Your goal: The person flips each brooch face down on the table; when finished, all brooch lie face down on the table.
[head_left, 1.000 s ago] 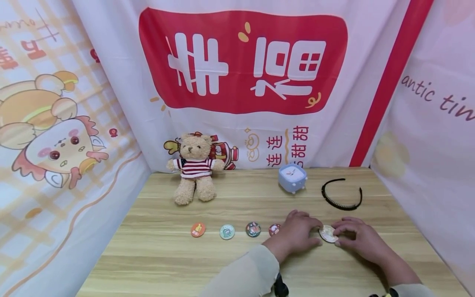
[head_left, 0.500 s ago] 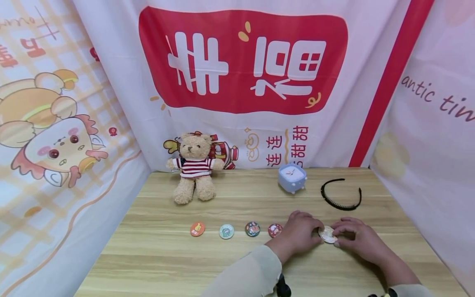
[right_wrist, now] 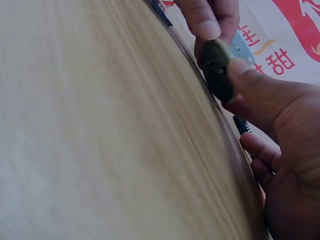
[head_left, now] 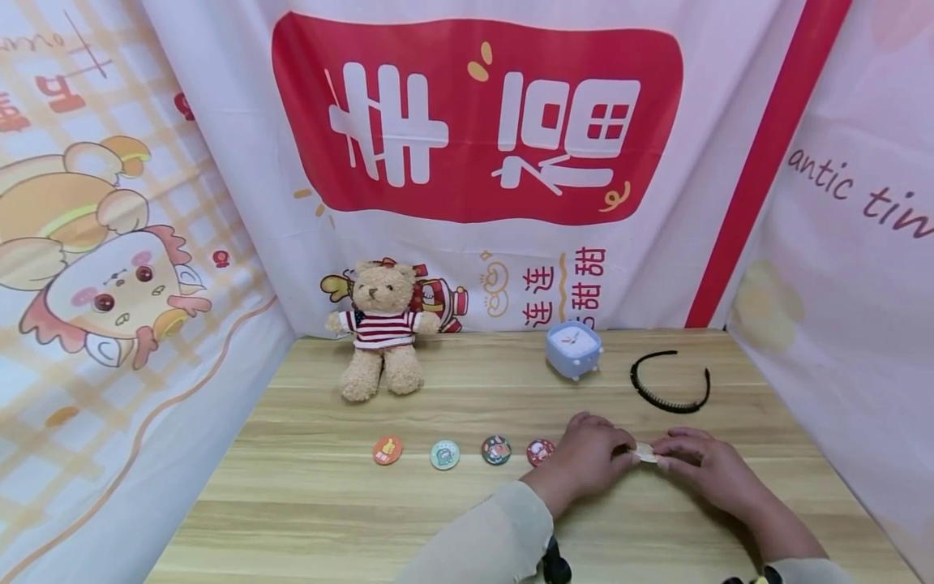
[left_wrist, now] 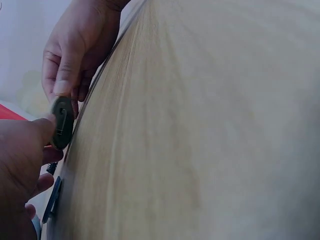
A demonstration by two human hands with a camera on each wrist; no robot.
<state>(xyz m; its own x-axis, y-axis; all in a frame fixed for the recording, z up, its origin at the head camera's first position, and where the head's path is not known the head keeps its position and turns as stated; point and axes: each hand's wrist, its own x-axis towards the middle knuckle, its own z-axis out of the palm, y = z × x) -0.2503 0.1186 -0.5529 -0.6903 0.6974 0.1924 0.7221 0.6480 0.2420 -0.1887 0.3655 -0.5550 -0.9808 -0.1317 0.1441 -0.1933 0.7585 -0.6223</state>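
Between both hands is a round pin badge (head_left: pixel 645 453), pale on its face and tilted so that it looks narrow in the head view. Its dark back with a metal pin shows on the badge (left_wrist: pixel 62 122) in the left wrist view. My left hand (head_left: pixel 593 456) pinches one edge with thumb and fingers. At the opposite edge my right hand (head_left: pixel 706 472) pinches it too. The right wrist view shows the dark back of the badge (right_wrist: pixel 216 72) just above the table. Left of my left hand lies a red badge (head_left: pixel 540 452), close to the wrist.
Farther left in the row lie a dark badge (head_left: pixel 496 450), a mint badge (head_left: pixel 444 455) and an orange badge (head_left: pixel 387 450). A teddy bear (head_left: pixel 383 332), a blue clock (head_left: pixel 574 350) and a black headband (head_left: pixel 670 403) are toward the back of the wooden table (head_left: pixel 328 519).
The badge between the hands has tilted, its face turning from broadly visible to narrow. My right hand's fingers have shifted slightly left, closer to the left hand.
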